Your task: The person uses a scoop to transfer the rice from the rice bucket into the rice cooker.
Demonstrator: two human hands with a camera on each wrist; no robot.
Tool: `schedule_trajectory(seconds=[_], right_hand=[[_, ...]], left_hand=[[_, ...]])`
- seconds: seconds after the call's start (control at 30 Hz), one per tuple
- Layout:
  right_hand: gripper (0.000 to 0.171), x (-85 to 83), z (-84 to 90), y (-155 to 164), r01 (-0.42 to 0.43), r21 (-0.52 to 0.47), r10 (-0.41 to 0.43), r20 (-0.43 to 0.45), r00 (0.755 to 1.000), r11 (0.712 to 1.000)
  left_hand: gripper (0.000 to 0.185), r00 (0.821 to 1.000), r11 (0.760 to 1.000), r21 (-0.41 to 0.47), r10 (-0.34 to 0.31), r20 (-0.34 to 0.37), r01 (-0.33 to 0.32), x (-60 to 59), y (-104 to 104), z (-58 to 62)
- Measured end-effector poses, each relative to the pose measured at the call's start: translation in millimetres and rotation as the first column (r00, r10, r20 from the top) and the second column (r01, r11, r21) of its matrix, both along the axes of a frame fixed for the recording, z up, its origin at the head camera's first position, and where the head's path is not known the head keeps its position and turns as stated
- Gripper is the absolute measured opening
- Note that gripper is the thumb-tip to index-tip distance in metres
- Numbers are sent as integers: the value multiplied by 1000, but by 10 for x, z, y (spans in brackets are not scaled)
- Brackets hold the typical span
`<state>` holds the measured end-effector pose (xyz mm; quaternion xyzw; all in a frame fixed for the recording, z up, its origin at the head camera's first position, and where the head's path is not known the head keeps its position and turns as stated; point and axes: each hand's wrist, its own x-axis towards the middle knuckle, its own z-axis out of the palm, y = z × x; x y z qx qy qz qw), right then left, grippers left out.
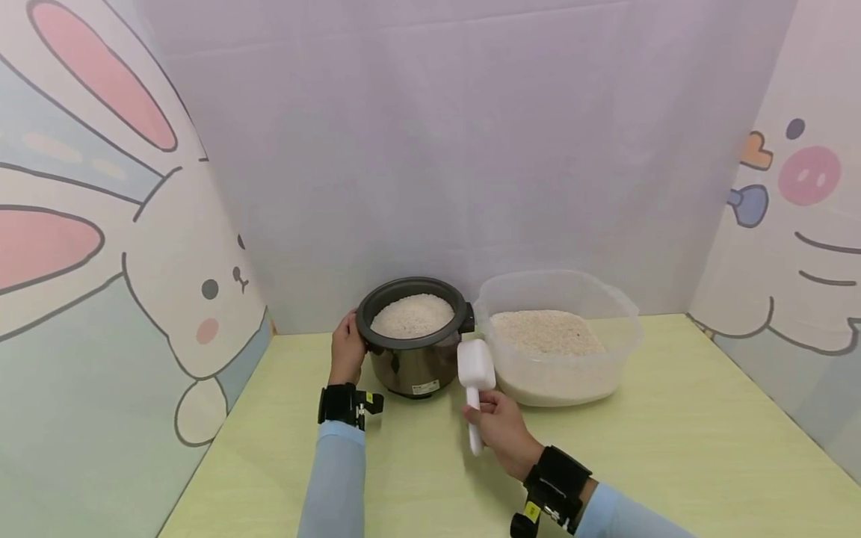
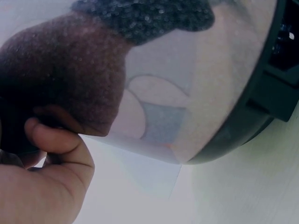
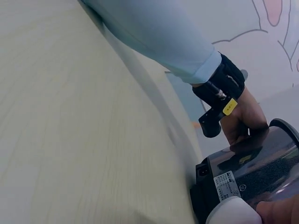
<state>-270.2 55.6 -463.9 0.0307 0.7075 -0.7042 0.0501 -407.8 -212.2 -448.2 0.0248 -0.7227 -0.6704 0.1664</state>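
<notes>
A dark, shiny rice cooker stands lidless on the table, heaped with white rice. My left hand holds the cooker by its left side, just under the rim. In the left wrist view, the thumb and fingers of this hand curl at the cooker's glossy wall. A white scoop is in my right hand, pinched by its handle, its head in front of the gap between cooker and bin. Part of the scoop also shows in the right wrist view.
Right of the cooker stands a translucent plastic bin holding more rice. Both are near the table's back edge, before a pale curtain. Cartoon-printed panels flank the pale yellow-green table.
</notes>
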Motion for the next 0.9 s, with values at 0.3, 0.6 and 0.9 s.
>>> schedule_trajectory(seconds=[0.3,0.6,0.9], right_hand=[[35,0,-95,-4,56,86,-55,-16,998,995],[27,20,-92,8,100,157,-100,-13,995,982],[34,0,-109,19,174,328,-164,-56,985,928]], left_hand=[[48,1000,1000,6,-6,1,6,8,13,17],[47,1000,1000,7,3,-17,-3,-8,7,29],[47,1000,1000,3,-1,4,1,-8,-3,14]])
